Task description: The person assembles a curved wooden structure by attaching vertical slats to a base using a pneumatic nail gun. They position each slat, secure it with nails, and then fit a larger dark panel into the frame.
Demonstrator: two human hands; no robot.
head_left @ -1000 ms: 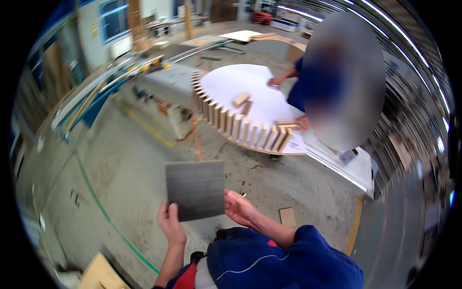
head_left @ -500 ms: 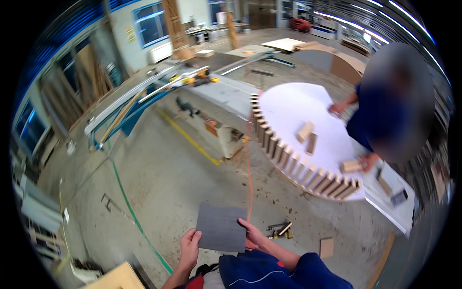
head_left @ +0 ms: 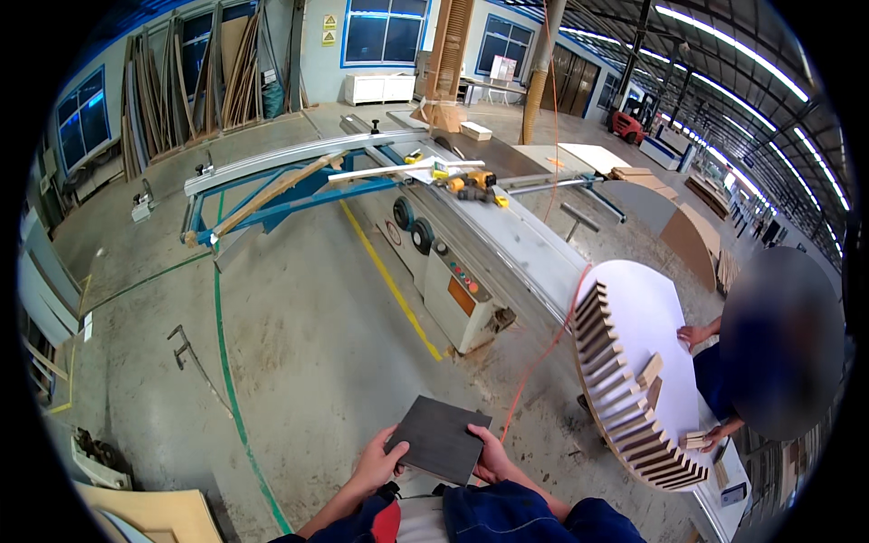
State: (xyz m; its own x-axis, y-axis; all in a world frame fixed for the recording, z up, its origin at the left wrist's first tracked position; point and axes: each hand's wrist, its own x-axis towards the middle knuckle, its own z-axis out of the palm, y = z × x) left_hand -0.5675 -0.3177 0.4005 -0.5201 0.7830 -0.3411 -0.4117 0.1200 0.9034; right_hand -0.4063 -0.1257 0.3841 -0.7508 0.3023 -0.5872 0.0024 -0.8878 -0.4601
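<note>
Plywood sheet: a pale, flat wooden board (head_left: 154,516) lies on the floor at the lower left, well apart from the hands.
Floor lines: a green painted line (head_left: 226,362) curves across the grey concrete floor (head_left: 299,308); a yellow painted line (head_left: 389,281) runs beside the machine.
Left hand: the left hand (head_left: 376,462) closes on the left edge of a dark grey square panel (head_left: 439,439), thumb on top.
Panel: it is held low in front of the body, tilted slightly, between both hands and above the floor.
Right hand: the right hand (head_left: 493,457) clamps the panel's right edge, fingers curled under.
Machine: a long grey sliding table saw with a blue frame (head_left: 453,271) stands ahead; yellow power tools (head_left: 471,181) rest on its top.
Hose: an orange hose (head_left: 543,353) trails over the floor between saw and round table.
Round table: a white round tabletop with upright wooden slats along its rim (head_left: 634,317) stands at the right.
Co-worker: another person's hands (head_left: 692,335) rest on that tabletop, near small loose wooden blocks (head_left: 650,371).
</note>
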